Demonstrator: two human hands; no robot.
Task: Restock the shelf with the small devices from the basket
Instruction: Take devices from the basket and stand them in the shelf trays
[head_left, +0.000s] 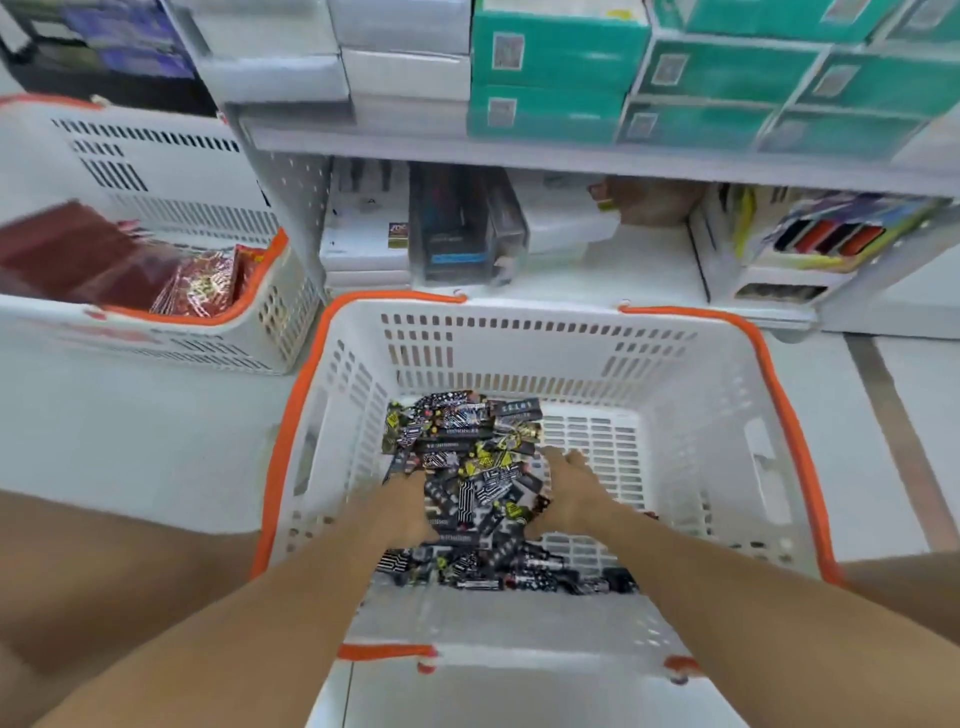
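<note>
Down in basket (675, 374): black patterned devices (462, 457) heaped; left hand (410, 506), right hand (571, 493) grasp unclear.

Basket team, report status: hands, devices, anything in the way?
Both hands, left and right, down in the basket, gathering small devices. Grip unclear. Nothing lifted. Shelf ahead, unobstructed.

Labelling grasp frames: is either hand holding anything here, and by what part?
Cannot tell. Both hands, left and right, are down in the pile of devices in the basket, one on each side. The fingers are hidden, so no grip shows.
</note>
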